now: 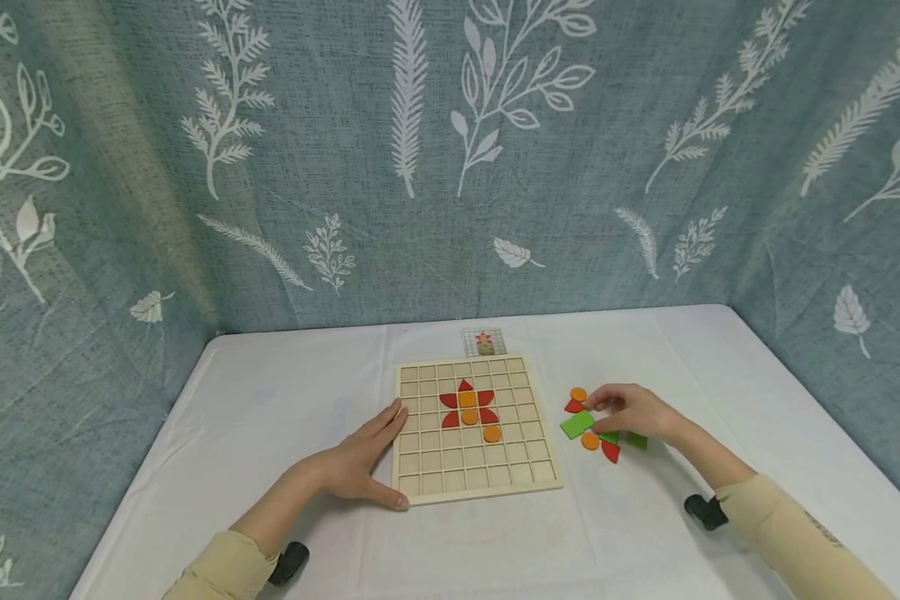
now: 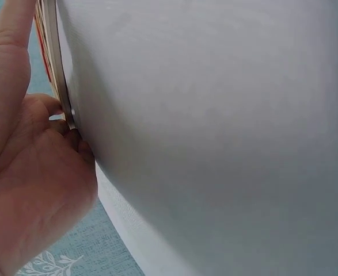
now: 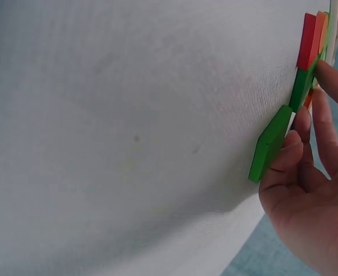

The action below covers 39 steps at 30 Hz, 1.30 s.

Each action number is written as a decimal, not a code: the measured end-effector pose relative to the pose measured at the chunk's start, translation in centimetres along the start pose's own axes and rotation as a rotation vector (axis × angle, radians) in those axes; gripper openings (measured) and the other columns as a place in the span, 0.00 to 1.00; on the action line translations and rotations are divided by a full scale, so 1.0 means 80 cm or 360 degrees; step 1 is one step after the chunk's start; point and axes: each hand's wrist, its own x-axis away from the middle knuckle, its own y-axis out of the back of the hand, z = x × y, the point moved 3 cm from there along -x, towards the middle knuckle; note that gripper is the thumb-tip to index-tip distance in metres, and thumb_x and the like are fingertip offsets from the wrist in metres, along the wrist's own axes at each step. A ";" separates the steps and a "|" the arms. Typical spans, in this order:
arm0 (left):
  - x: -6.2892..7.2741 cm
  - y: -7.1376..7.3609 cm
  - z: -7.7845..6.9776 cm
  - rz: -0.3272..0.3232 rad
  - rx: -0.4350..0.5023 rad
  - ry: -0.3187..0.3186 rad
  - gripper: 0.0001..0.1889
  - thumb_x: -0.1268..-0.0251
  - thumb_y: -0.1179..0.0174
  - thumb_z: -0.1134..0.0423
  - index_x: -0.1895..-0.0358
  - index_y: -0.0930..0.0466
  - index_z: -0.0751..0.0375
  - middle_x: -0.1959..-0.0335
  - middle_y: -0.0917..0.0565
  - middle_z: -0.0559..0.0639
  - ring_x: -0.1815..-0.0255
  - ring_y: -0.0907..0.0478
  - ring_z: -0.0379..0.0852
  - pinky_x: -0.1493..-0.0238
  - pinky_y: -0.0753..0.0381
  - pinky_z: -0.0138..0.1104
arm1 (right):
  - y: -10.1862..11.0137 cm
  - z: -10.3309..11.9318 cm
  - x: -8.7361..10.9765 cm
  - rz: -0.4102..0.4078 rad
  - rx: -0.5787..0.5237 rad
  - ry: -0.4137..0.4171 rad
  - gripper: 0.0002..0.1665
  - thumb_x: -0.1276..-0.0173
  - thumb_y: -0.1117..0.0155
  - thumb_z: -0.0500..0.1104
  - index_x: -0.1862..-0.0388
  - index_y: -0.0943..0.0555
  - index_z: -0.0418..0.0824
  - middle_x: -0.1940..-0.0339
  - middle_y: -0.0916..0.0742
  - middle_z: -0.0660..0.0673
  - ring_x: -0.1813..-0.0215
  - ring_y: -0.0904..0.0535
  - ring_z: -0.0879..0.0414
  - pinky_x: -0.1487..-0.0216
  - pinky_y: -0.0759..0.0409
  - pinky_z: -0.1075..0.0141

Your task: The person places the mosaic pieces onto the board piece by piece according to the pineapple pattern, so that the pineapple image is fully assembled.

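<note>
My left hand point(image 1: 352, 463) rests at the left side of a wooden grid board point(image 1: 453, 481), fingers along its edge and thumb at the front left corner. On the board, red petal-like pieces point(image 1: 488, 414) surround an orange square point(image 1: 467, 399) and an orange disc point(image 1: 469, 417). A second orange disc point(image 1: 492, 433) lies just below them. Right of the board, my right hand point(image 1: 633, 411) is over loose pieces, thumb and fingers apart, fingertips close to a green rectangle point(image 1: 577, 425). In the right wrist view a green block point(image 3: 269, 146) lies beside the curled lower fingers.
Behind the board lies a small grid card point(image 1: 498, 337) with a printed figure. Loose orange discs point(image 1: 589, 441), red pieces point(image 1: 611, 452) and green pieces point(image 1: 637, 440) cluster on the white-covered table point(image 1: 307, 375). A patterned curtain point(image 1: 360, 167) surrounds the table's back and sides.
</note>
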 end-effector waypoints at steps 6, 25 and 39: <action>0.000 0.000 0.000 0.0018 -0.0001 0.0006 0.66 0.54 0.25 0.41 0.22 0.62 0.68 0.21 0.65 0.63 0.22 0.64 0.63 0.28 0.52 0.57 | -0.001 0.000 -0.001 0.0004 0.0045 0.0086 0.18 0.41 0.26 0.41 0.53 0.18 0.37 0.60 0.18 0.47 0.63 0.30 0.52 0.64 0.29 0.65; 0.001 0.000 -0.002 0.0031 -0.0002 -0.0020 0.66 0.55 0.24 0.42 0.23 0.61 0.70 0.21 0.64 0.64 0.22 0.64 0.63 0.28 0.52 0.57 | -0.005 -0.001 -0.001 -0.0126 0.0158 0.0010 0.18 0.44 0.23 0.48 0.59 0.16 0.41 0.66 0.20 0.49 0.62 0.30 0.53 0.63 0.30 0.62; 0.001 0.001 -0.003 0.0016 -0.0007 -0.0014 0.66 0.55 0.24 0.42 0.23 0.61 0.69 0.21 0.63 0.64 0.22 0.63 0.63 0.28 0.51 0.57 | -0.014 0.008 -0.006 -0.0144 -0.0058 0.0058 0.20 0.42 0.25 0.50 0.57 0.17 0.39 0.64 0.14 0.49 0.60 0.20 0.55 0.58 0.22 0.63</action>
